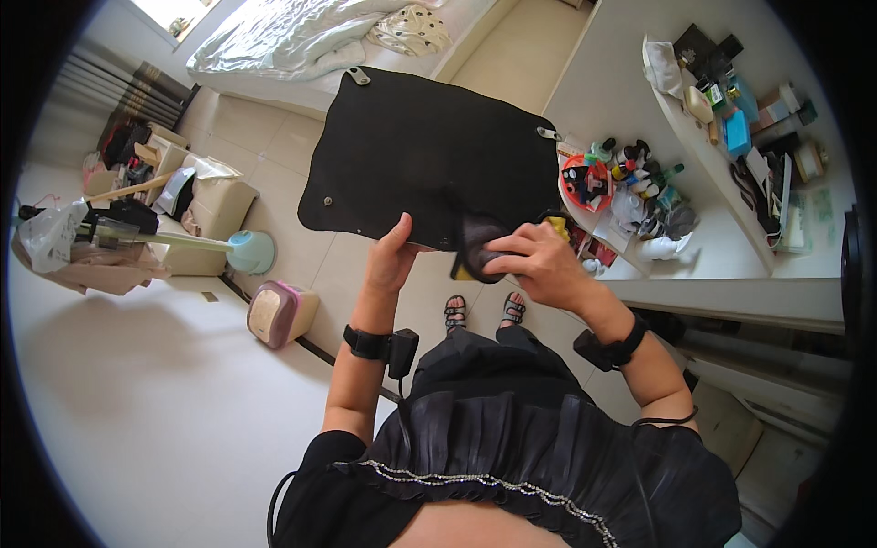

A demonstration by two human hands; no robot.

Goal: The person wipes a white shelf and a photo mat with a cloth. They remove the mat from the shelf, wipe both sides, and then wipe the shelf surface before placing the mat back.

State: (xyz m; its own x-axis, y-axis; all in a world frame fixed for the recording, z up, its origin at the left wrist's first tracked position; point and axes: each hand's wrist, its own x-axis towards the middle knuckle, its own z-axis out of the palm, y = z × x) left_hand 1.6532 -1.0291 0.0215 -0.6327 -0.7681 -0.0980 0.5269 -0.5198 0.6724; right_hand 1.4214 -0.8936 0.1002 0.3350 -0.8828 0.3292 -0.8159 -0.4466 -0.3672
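Note:
A black flexible panel (pixel 425 151) with wavy edges, metal tabs at its two far corners and a stud near its left corner spans the middle of the view. My left hand (pixel 394 253) grips its near edge, thumb on top and fingers underneath. My right hand (pixel 541 257) holds a dark cloth-like pad (pixel 483 240) with yellow parts against the panel's near right corner. Whether the pad is a separate thing or joined to the panel cannot be told.
A bed (pixel 308 89) lies beyond the panel. Shelves (pixel 712 185) with bottles, boxes and a red basket (pixel 567 195) stand at the right. At the left are a lidded bin (pixel 274 315), a light-blue plastic scoop or bucket (pixel 251 252) and a cream seat (pixel 219 212) with items.

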